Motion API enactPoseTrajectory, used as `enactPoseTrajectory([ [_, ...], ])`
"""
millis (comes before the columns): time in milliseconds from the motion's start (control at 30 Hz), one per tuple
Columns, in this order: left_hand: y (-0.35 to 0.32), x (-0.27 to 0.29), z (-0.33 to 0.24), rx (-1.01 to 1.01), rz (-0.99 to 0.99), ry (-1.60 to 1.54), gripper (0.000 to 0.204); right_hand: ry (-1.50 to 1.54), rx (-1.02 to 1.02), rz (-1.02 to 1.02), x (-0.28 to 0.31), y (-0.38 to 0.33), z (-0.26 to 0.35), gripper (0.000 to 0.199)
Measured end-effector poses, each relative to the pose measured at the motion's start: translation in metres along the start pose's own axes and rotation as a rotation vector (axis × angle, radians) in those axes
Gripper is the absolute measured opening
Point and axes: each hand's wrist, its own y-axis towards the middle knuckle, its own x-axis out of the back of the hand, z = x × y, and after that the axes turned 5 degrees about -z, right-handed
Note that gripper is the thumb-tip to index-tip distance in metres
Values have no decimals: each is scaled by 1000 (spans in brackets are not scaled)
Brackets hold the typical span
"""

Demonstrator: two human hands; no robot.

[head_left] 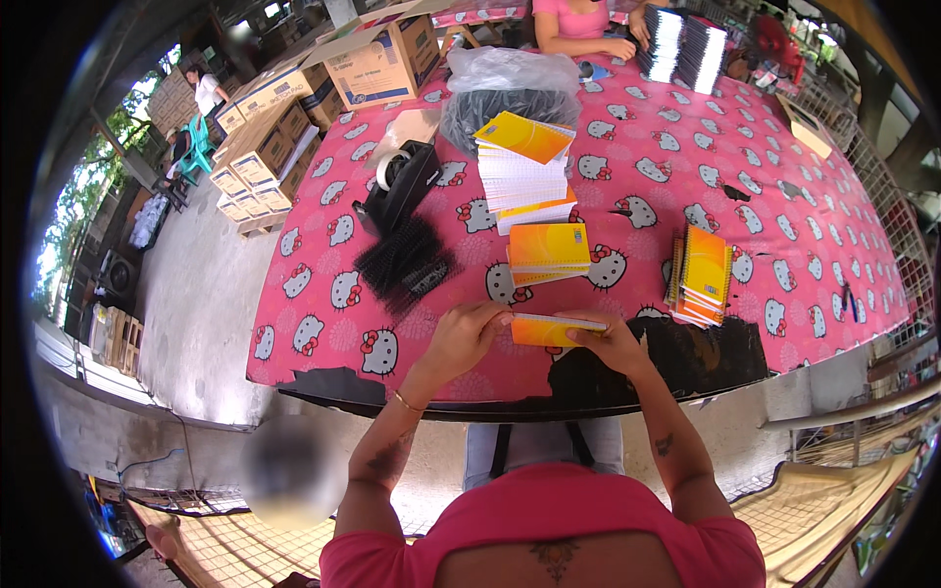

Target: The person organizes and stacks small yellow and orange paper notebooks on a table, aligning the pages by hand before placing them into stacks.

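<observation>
I look down from head height at a table [833,176] covered in a pink cartoon-cat cloth. Both of my bare hands meet at its near edge, holding one small orange-yellow pad [549,331] just above the cloth. The pad lies nearly flat, its long side running left to right.

My left hand [461,338] pinches the pad's left end, fingers curled over the top edge and thumb beneath. My right hand [613,343] grips the right end the same way, fingertips on the cover. Both hands are closed on the pad; neither is loose.

I judge the pad to be light, a thin block of paper between card covers. It looks stiff enough to hold by the ends without sagging, but the covers seem glossy and could slip, and loose sheets could fan out if it is not yet bound. The short ends, pinched through the full thickness, look like the safest hold.

Just beyond my hands sits a short stack [549,253] of matching pads, and behind it a taller stack [524,171] showing white page edges. To the right, well apart, lies another pile [701,276] with spiral edges. To the left are black binding combs [407,265] and a black tape dispenser [402,181]. At the far side, another person in pink handles black-and-white stacks [681,44]. Cardboard boxes [382,64] stand beyond the table's left corner.
</observation>
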Motion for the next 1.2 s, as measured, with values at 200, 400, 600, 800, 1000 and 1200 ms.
enactPoseTrajectory([
  [200,17,1,-22,28,29,83,34,19,9,-24,2,-2,2,31],
  [400,13,-16,-45,1,-35,592,62,-171,71,-138,-10,-2,14,32],
  [600,-2,-44,-59,-78,-152,562,76,-196,136,-245,-8,-6,26,33],
  [800,-26,-56,-53,-206,-92,629,80,-62,66,-291,-22,-4,46,31],
  [1000,1,-33,-67,-129,-80,649,83,-7,49,-320,-24,-5,35,31],
  [1200,33,-20,-72,-167,-183,680,87,-129,106,-259,-25,-4,48,34],
])
